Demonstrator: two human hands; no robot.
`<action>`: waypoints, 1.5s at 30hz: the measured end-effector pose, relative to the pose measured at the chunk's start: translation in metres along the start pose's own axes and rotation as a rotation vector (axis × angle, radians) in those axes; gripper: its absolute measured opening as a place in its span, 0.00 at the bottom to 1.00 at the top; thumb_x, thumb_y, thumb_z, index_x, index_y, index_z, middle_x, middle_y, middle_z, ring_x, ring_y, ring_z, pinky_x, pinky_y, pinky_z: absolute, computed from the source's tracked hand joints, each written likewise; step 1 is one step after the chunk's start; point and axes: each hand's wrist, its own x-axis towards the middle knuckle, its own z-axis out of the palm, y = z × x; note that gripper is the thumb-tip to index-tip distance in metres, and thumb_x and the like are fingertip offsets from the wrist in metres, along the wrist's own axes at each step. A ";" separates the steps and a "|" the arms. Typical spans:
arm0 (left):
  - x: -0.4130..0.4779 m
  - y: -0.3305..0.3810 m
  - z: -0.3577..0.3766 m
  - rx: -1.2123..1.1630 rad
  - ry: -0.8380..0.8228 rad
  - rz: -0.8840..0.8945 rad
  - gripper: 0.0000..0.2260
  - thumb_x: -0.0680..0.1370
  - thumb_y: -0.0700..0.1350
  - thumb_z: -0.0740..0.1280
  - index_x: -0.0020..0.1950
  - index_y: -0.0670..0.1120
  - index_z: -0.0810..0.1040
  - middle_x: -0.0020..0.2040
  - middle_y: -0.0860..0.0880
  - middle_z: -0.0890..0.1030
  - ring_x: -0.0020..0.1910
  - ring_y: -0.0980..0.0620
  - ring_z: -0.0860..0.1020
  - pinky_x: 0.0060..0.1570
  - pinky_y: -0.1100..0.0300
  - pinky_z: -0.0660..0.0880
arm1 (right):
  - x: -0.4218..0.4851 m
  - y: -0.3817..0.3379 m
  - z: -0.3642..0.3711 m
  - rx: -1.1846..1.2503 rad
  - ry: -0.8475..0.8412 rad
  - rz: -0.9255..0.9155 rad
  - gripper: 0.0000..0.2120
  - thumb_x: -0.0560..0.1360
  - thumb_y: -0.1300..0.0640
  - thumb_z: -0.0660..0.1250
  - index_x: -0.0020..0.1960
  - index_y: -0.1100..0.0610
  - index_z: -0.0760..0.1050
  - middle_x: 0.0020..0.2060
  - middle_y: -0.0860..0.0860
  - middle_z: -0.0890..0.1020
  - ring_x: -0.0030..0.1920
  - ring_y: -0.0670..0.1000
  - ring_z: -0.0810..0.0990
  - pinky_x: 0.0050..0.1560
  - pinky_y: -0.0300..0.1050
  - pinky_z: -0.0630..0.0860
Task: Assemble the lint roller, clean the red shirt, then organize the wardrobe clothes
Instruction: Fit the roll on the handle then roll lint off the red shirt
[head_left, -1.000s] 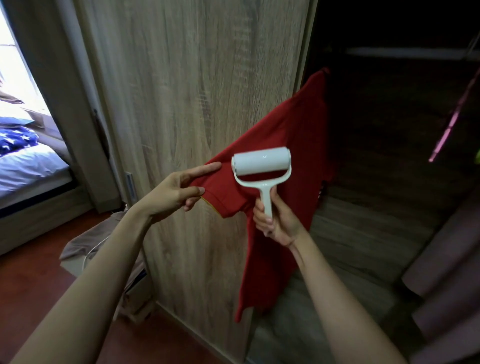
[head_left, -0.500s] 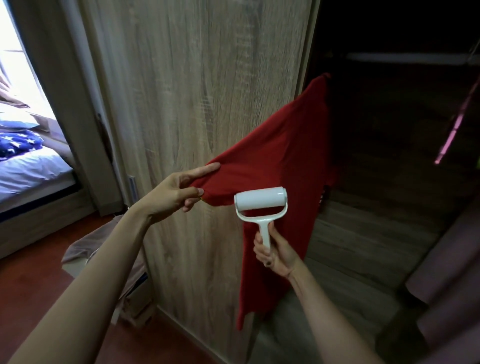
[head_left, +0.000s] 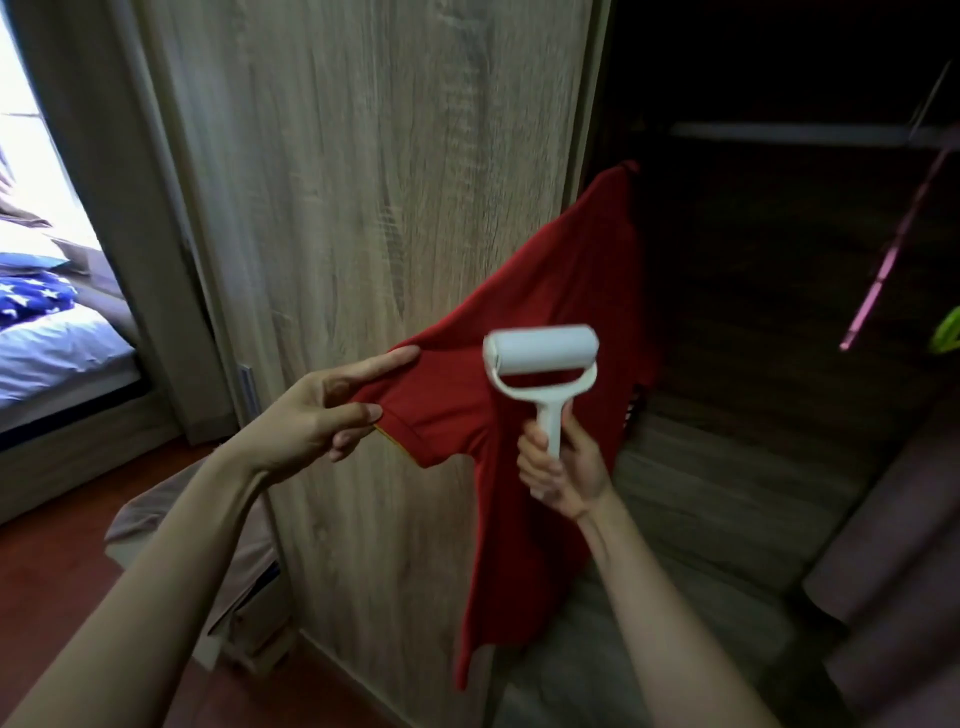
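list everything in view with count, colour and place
red shirt: 1, red, hanging at wardrobe opening, sleeve pulled left
lint roller: 1, white, in front of the shirt, centre
wardrobe door: 1, light wood, centre left
pink rod: 1, pink, upper right, inside
green item: 1, green, right edge, cut off
star blanket: 1, blue with white stars, on bed, far left
beige cloth: 1, beige, draped over something, lower left
left hand: 1, pinches the shirt sleeve
right hand: 1, grips the roller handle
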 end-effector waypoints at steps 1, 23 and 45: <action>-0.002 0.000 0.003 -0.005 0.005 0.000 0.27 0.78 0.28 0.56 0.70 0.53 0.72 0.25 0.54 0.66 0.22 0.59 0.62 0.22 0.68 0.64 | 0.006 -0.016 0.004 -0.005 -0.052 -0.009 0.20 0.73 0.39 0.64 0.36 0.56 0.73 0.21 0.46 0.71 0.20 0.45 0.58 0.19 0.36 0.58; -0.021 0.015 0.042 0.020 0.191 -0.034 0.27 0.77 0.26 0.57 0.68 0.51 0.74 0.26 0.49 0.58 0.22 0.58 0.60 0.20 0.69 0.62 | -0.007 -0.026 -0.056 0.393 -0.202 0.052 0.32 0.80 0.37 0.43 0.38 0.60 0.71 0.24 0.50 0.65 0.21 0.46 0.63 0.23 0.39 0.59; -0.030 0.028 0.045 0.097 0.193 -0.048 0.28 0.77 0.26 0.56 0.69 0.52 0.73 0.25 0.51 0.60 0.22 0.58 0.60 0.21 0.69 0.63 | 0.010 -0.052 -0.073 0.370 -0.105 -0.163 0.23 0.80 0.43 0.54 0.38 0.61 0.71 0.25 0.49 0.65 0.22 0.46 0.63 0.23 0.39 0.60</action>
